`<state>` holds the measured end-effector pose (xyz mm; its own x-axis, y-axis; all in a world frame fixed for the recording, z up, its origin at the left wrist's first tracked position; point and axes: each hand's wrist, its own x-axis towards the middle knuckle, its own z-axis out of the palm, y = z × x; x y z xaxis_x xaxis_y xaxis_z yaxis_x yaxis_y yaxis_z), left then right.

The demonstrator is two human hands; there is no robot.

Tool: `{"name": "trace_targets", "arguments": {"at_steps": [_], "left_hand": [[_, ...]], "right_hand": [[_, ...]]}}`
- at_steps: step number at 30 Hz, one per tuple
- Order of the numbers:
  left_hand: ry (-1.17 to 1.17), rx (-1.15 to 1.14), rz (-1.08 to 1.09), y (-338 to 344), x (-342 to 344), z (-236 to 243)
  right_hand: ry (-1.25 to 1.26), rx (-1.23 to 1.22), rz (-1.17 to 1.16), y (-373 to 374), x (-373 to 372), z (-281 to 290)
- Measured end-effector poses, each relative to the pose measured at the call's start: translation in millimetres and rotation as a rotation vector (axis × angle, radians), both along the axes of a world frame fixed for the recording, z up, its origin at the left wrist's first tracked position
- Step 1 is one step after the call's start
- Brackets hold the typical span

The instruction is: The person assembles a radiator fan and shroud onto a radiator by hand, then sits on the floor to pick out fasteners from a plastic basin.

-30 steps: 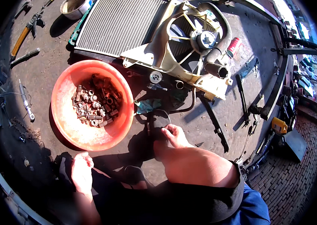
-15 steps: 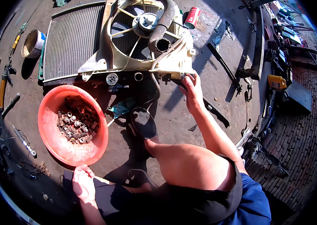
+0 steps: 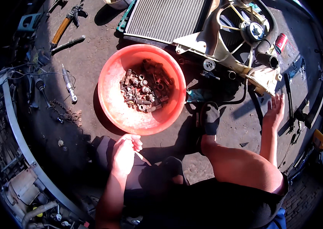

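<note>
Below the near rim of a red plastic bowl (image 3: pixel 110 110), my left hand (image 3: pixel 125 154) is closed, its fingers curled in. Whether it holds anything is hidden. Several bolts, nuts and rusty metal fittings (image 3: pixel 145 90) lie heaped in the bowl. My right hand (image 3: pixel 274 111) is open with fingers stretched out, just below the near right corner of a whitish fan shroud (image 3: pixel 262 78) and apparently apart from it. A black fan hub (image 3: pixel 253 31) sits in the shroud's ring, and a thick black hose (image 3: pixel 267 56) curves along its right side.
A finned radiator (image 3: pixel 165 19) lies behind the bowl. Left of it are wooden-handled pliers (image 3: pixel 63 30), a metal rod (image 3: pixel 69 42) and a ratchet-like tool (image 3: pixel 69 84). A red can (image 3: pixel 281 43) stands right of the shroud. A metal frame rail (image 3: pixel 24 137) curves along the left.
My view has swung left, so the bowl and radiator appear farther right. My right hand has come off the shroud's corner and opened. My left hand stays curled near the bowl.
</note>
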<state>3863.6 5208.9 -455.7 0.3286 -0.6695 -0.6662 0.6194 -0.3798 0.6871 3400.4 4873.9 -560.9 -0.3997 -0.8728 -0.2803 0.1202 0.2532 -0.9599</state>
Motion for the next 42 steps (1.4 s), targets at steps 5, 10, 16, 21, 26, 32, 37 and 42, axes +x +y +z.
{"name": "trace_targets", "arguments": {"at_steps": [5,10,16,21,26,32,37,42], "left_hand": [[-0.443,0.068,-0.402,-53.5,0.7,-23.7],[-0.871,0.186,-0.822,-145.4,-7.7,-99.8],[-1.283,0.196,-0.793,-183.2,-17.3,-168.4],[-1.265,0.348,-0.615,-190.8,-8.1,-173.4],[-1.499,0.327,0.009,-184.8,107.4,-186.9],[-1.342,0.12,-0.298,-158.8,109.6,-144.4],[-1.123,0.051,-0.666,-138.9,41.2,-145.1],[-1.275,0.235,-0.999,-135.8,5.2,-152.1]], "right_hand": [[0.31,-0.362,0.654,42.9,88.7,61.2],[0.058,0.021,1.696,74.1,163.9,57.4],[-0.021,0.253,1.525,86.3,162.1,41.3],[-0.125,0.441,1.422,98.8,145.2,24.9],[-0.218,0.458,1.374,94.6,151.6,27.6],[-0.199,0.492,1.396,95.4,146.1,18.8],[-0.189,0.451,1.473,93.7,155.2,18.0],[-0.166,0.493,1.503,94.3,151.8,20.1]]}}
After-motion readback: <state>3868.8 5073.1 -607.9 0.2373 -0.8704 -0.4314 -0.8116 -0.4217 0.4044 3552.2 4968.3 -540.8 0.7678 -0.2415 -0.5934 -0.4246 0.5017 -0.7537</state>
